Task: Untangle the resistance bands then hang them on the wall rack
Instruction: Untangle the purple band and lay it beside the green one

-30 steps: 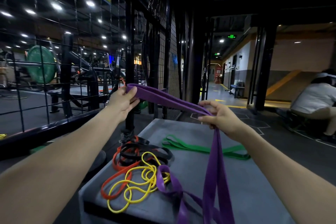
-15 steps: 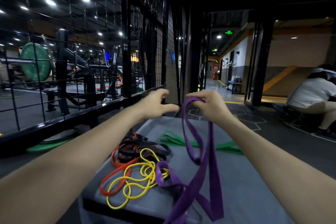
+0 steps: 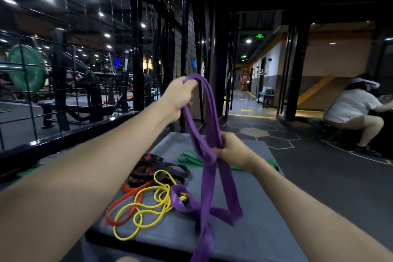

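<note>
Wire fence (image 3: 89, 83) close on left

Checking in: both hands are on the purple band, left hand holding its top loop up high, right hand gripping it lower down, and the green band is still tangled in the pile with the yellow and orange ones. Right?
Not quite. The head view shows the green band lying apart from the pile, on the grey platform behind the right hand. The rest holds: the left hand holds the purple band up by its top loop, and the right hand's grip is lower down.

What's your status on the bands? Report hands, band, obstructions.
Left hand grips top loop of purple band, raised. Right hand pinches its strands lower down. Lower end still snagged with yellow band in the pile on grey box. Nothing hung yet.
</note>
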The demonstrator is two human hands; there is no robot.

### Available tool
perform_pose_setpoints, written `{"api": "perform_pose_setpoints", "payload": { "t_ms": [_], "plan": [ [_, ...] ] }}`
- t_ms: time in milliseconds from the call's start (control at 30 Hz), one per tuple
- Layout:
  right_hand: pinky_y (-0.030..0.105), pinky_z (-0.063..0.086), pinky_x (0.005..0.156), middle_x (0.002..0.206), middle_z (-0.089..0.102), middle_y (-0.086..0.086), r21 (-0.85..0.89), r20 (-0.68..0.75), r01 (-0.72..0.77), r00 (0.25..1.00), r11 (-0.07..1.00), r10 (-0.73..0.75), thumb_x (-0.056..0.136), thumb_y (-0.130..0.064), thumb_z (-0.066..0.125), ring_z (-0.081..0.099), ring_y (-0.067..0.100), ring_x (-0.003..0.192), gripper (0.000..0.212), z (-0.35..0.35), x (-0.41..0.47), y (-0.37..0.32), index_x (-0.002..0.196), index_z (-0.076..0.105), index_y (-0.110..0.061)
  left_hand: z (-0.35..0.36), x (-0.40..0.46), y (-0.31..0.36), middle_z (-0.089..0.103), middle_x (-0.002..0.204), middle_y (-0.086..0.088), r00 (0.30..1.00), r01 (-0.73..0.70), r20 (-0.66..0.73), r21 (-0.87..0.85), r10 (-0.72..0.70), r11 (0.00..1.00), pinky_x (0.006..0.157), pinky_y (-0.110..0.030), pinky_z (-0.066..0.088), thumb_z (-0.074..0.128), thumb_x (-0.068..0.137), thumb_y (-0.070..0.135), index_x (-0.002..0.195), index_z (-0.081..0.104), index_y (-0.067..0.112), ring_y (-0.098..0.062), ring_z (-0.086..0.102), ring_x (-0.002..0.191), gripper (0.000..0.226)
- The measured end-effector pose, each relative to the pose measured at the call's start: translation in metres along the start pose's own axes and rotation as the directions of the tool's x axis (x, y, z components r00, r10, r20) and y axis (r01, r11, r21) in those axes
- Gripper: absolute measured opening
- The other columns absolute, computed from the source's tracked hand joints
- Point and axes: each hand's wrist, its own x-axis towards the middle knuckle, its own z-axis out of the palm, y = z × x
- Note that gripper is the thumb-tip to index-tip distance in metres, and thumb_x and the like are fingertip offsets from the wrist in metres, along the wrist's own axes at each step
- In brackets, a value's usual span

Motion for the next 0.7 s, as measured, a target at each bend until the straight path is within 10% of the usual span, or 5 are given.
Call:
{"api": "perform_pose_setpoints", "payload": {
  "t_ms": [100,333,433,700],
  "plan": [
    [0.046,0.054,0.080,0.090,0.070,0.018,-0.095,-0.073,-0.035,0.997,0.995,0.028,0.082,-0.003,0.054,0.067,0.030,0.084,0.011,0.006,0.007,0.008,0.090,0.061,0.001,-0.018,0.005,0.014,0.043,0.050,0.011,0.997,-0.014,-0.076,-0.160,0.002,0.987,0.046,-0.020,0.029,0.043,0.096,0.016,0.075,0.052,0.020,-0.004,0.033,0.042,0.023],
    [0.034,0.054,0.071,0.081,0.067,0.011,0.249,-0.230,0.022,0.973,0.968,0.037,0.091,-0.011,0.054,0.066,0.026,0.077,0.006,-0.054,0.018,-0.038,0.096,0.051,-0.008,-0.054,0.010,0.013,0.041,0.050,0.009,0.964,0.003,-0.253,-0.307,-0.085,0.952,0.036,-0.018,0.026,0.048,0.094,0.017,0.072,0.049,0.020,-0.001,0.031,0.034,0.023],
    [0.022,0.042,0.052,0.066,0.054,0.002,0.135,-0.200,0.049,0.980,0.990,-0.021,0.089,-0.021,0.060,0.051,0.012,0.055,0.015,-0.071,0.014,-0.054,0.095,0.055,-0.009,-0.062,0.013,0.009,0.038,0.057,0.007,0.949,0.013,-0.290,-0.354,-0.123,0.935,0.033,-0.017,0.027,0.048,0.094,0.018,0.071,0.048,0.019,-0.001,0.032,0.031,0.023],
    [0.022,0.039,0.053,0.066,0.048,0.000,0.166,-0.300,0.121,0.952,0.979,-0.067,0.080,-0.017,0.071,0.042,0.010,0.053,0.014,-0.088,0.019,-0.075,0.081,0.057,-0.013,-0.069,0.016,-0.024,0.043,0.063,0.006,0.928,0.212,-0.256,-0.231,-0.270,0.950,0.044,-0.020,0.037,0.049,0.094,0.023,0.072,0.052,0.019,-0.008,0.037,0.050,0.023]
  ]
}}
